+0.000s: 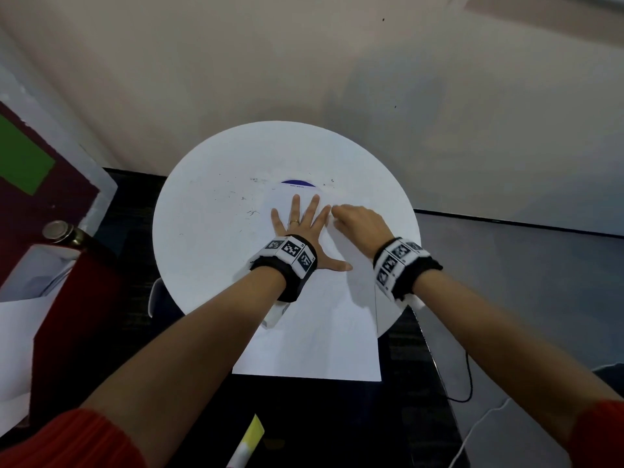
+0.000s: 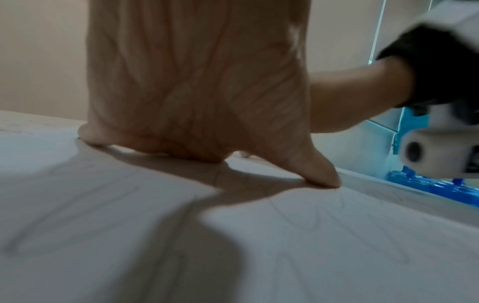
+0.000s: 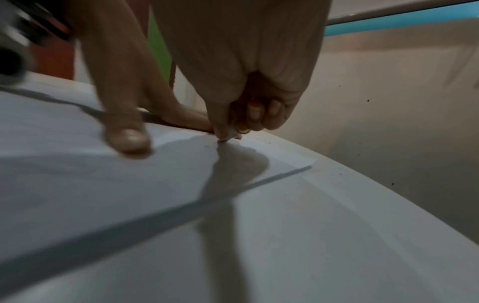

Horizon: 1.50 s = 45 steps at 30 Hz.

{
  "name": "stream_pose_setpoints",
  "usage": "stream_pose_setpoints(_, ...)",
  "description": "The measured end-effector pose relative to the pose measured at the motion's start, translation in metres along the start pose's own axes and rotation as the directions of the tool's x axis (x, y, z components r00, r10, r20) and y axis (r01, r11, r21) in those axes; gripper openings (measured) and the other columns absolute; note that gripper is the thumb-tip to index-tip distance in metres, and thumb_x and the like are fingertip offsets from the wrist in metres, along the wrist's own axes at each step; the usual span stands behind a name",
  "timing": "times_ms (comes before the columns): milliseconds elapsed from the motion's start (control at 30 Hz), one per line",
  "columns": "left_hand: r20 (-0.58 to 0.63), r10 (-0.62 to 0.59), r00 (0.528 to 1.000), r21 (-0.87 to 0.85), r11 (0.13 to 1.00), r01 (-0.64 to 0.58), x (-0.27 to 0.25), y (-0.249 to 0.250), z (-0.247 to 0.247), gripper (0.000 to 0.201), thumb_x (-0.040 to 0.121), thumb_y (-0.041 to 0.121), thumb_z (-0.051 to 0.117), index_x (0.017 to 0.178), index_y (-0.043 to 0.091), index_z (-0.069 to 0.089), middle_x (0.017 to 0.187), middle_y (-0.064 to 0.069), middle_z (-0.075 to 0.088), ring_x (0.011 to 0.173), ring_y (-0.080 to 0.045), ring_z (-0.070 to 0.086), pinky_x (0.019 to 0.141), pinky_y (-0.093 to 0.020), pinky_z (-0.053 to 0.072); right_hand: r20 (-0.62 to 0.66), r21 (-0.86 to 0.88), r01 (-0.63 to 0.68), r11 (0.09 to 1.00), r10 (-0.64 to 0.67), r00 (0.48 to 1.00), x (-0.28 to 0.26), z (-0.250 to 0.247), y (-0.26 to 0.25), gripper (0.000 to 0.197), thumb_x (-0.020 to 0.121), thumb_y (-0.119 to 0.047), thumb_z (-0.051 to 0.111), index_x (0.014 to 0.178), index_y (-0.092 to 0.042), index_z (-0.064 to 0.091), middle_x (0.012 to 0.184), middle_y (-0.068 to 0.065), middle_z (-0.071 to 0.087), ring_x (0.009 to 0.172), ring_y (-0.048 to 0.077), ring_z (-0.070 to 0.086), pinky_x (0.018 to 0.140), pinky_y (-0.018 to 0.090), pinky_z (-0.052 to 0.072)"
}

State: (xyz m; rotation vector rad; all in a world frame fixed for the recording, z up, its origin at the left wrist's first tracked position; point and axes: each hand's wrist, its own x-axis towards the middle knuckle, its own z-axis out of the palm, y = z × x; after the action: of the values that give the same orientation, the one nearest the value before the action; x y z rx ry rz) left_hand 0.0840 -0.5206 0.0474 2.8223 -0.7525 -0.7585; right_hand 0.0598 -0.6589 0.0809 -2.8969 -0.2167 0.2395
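Where the paper sheet [image 1: 314,342] runs lengthwise away over the near counter [image 1: 202,214] edge, left hand [image 1: 304,231] presses it flat, fingers [image 1: 296,206] splayed straight, and right hand [image 1: 361,221], just to its right, pinches a pencil [image 3: 231,132] tip-down against the index finger.

No writing is legible. Tiny print under the purple arc [image 1: 298,181], at the paper sheet's [image 1: 314,332] far edge, is too small to read.
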Motion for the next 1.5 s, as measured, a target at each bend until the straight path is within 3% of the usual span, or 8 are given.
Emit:
stream_pose_setpoints(100,0.003,-0.006,1.000,0.009,1.000,0.006,0.000,-0.001,-0.001,0.130,0.056,0.094,0.046,0.150,0.032,-0.020,0.153,0.009,-0.034,0.139,-0.028,-0.035,0.104,-0.066,-0.018,0.020,-0.004,-0.001,1.000,0.001,1.000,0.003,0.000,0.001,0.012,0.091,-0.007,0.044,0.086,-0.017,0.046,0.079,-0.001,0.045,0.069,0.022,0.043,0.059,0.032,0.031)
stream_pose_setpoints(267,-0.017,0.010,1.000,-0.004,1.000,-0.010,0.000,-0.002,0.000,0.129,0.057,0.093,0.047,0.151,0.032,-0.018,0.155,0.007,-0.032,0.140,-0.029,-0.034,0.104,-0.068,-0.017,0.129,-0.116,0.152,0.982,-0.136,0.982,-0.030,0.011,0.004,0.018,0.092,-0.010,0.046,0.079,-0.016,0.035,0.079,0.005,0.051,0.065,0.023,0.043,0.055,0.032,0.030)
stream_pose_setpoints(433,-0.007,0.000,1.000,0.005,1.000,0.000,-0.001,-0.001,0.000,0.130,0.056,0.094,0.046,0.150,0.032,-0.019,0.154,0.009,-0.034,0.139,-0.028,-0.035,0.104,-0.066,-0.018,0.039,-0.065,0.047,0.997,-0.045,0.998,0.002,-0.001,0.001,0.010,0.091,-0.005,0.043,0.090,-0.015,0.047,0.078,0.002,0.046,0.067,0.022,0.042,0.056,0.031,0.029)
stream_pose_setpoints(567,-0.012,0.000,1.000,-0.001,1.000,0.000,0.001,-0.002,0.001,0.130,0.055,0.095,0.045,0.150,0.034,-0.019,0.154,0.009,-0.033,0.139,-0.027,-0.035,0.103,-0.067,-0.019,0.049,-0.079,0.046,0.996,-0.042,0.998,-0.020,0.010,0.003,0.018,0.092,-0.008,0.044,0.081,-0.016,0.031,0.074,0.005,0.045,0.064,0.027,0.043,0.054,0.032,0.030)
stream_pose_setpoints(933,0.003,0.008,1.000,0.006,1.000,-0.008,0.002,-0.002,0.002,0.128,0.056,0.095,0.043,0.150,0.034,-0.018,0.154,0.009,-0.033,0.139,-0.027,-0.035,0.103,-0.067,-0.019,0.047,-0.069,0.059,0.996,-0.055,0.997,-0.031,0.013,0.008,0.020,0.092,-0.011,0.046,0.079,-0.014,0.031,0.073,0.003,0.045,0.064,0.025,0.042,0.055,0.035,0.035)
stream_pose_setpoints(1033,0.021,0.022,1.000,0.010,1.000,-0.022,0.001,-0.003,-0.001,0.121,0.063,0.091,0.043,0.150,0.032,-0.018,0.154,0.009,-0.032,0.140,-0.028,-0.033,0.106,-0.063,-0.018,-0.013,0.032,0.080,0.996,-0.079,0.997,-0.036,0.010,0.014,0.020,0.090,-0.009,0.052,0.077,-0.016,0.038,0.077,0.002,0.049,0.072,0.021,0.043,0.061,0.034,0.037)
stream_pose_setpoints(1200,0.087,0.140,0.986,0.073,0.986,-0.147,0.005,-0.026,-0.014,0.107,0.081,0.073,0.049,0.151,0.026,-0.016,0.156,0.006,-0.028,0.144,-0.028,-0.025,0.115,-0.048,-0.011,-0.217,0.404,-0.013,0.915,0.110,0.970,-0.023,0.009,0.016,0.022,0.079,-0.003,0.068,0.070,-0.013,0.051,0.077,0.000,0.047,0.063,0.008,0.043,0.060,0.011,0.033)
stream_pose_setpoints(1500,0.044,0.200,0.979,0.103,0.974,-0.204,0.004,-0.036,-0.007,0.113,0.079,0.076,0.049,0.152,0.020,-0.017,0.157,0.003,-0.026,0.144,-0.026,-0.025,0.115,-0.045,-0.013,-0.183,0.445,-0.029,0.895,0.123,0.975,-0.009,0.014,0.004,0.002,0.076,0.004,0.064,0.077,0.005,0.063,0.077,0.013,0.061,0.068,0.019,0.049,0.062,0.021,0.038)
